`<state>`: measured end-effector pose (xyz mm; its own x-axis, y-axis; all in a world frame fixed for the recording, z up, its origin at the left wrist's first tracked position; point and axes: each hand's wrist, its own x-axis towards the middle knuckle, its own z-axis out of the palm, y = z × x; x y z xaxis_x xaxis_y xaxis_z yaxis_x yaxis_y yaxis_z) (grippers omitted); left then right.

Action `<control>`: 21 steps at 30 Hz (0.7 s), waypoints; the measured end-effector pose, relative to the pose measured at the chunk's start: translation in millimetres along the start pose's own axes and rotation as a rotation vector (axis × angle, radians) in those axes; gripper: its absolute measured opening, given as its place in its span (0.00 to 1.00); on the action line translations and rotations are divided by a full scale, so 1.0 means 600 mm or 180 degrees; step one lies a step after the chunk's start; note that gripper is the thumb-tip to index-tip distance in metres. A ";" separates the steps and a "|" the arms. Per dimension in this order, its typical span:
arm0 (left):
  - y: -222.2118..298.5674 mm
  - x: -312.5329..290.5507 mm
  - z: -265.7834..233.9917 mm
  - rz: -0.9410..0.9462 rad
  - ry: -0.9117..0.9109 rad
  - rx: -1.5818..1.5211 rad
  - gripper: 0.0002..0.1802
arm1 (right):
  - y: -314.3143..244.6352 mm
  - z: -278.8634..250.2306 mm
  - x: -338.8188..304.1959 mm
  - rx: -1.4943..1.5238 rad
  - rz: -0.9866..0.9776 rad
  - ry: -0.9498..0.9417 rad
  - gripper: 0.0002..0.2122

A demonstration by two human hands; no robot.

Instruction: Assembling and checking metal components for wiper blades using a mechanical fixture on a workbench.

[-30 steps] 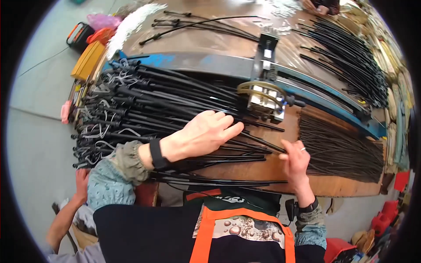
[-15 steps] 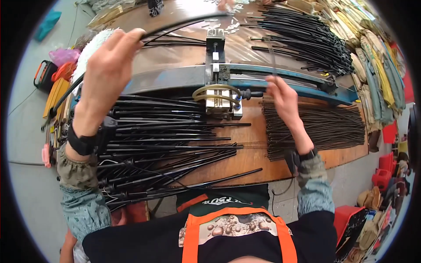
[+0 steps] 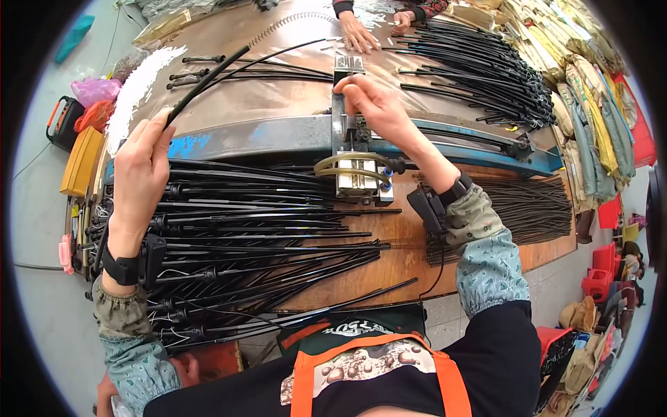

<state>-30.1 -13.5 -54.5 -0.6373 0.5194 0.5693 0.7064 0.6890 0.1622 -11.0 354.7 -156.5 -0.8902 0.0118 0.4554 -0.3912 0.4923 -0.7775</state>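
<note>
My left hand [image 3: 141, 167], at the left above the table, is closed round a black tube [image 3: 208, 82] that slants up to the right. Out of the tube's upper end a thin coil spring [image 3: 295, 19] arcs toward the far side. My right hand [image 3: 375, 104] is over the far end of a metal fixture [image 3: 349, 64], thumb and fingers pinched together; what they hold, if anything, is hidden. Nearer to me on the same fixture sits a metal block [image 3: 356, 177] with a looped yellowish hose [image 3: 330, 165].
Black tubes [image 3: 257, 233] lie piled at left, with a bed of dark coil springs [image 3: 528, 208] at right. A blue metal beam [image 3: 271, 132] crosses the table. Beyond it are a co-worker's hands [image 3: 356, 33], white pieces [image 3: 142, 87] and more black rods [image 3: 479, 69].
My right hand has moved left and away from me, from beside the springs to over the fixture. My left hand has come lower, tilting the tube more steeply. The co-worker's hands now show more.
</note>
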 end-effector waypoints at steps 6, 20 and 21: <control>-0.002 0.012 0.018 0.0168 0.0081 -0.0095 0.13 | 0.026 0.003 0.017 -0.0762 -0.0920 -0.0316 0.10; -0.040 0.019 0.070 0.0179 -0.0398 0.0031 0.15 | 0.057 -0.104 -0.053 -0.2787 -0.1478 0.0266 0.02; -0.044 0.017 0.086 0.0333 -0.0456 0.0026 0.15 | 0.072 -0.141 -0.080 -0.2949 -0.1364 0.0327 0.02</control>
<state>-71.1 -0.8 -94.5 -0.5981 0.6549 0.4619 0.7691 0.6311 0.1012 34.4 449.1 -175.3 -0.6767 -0.2702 0.6849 -0.2991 0.9509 0.0796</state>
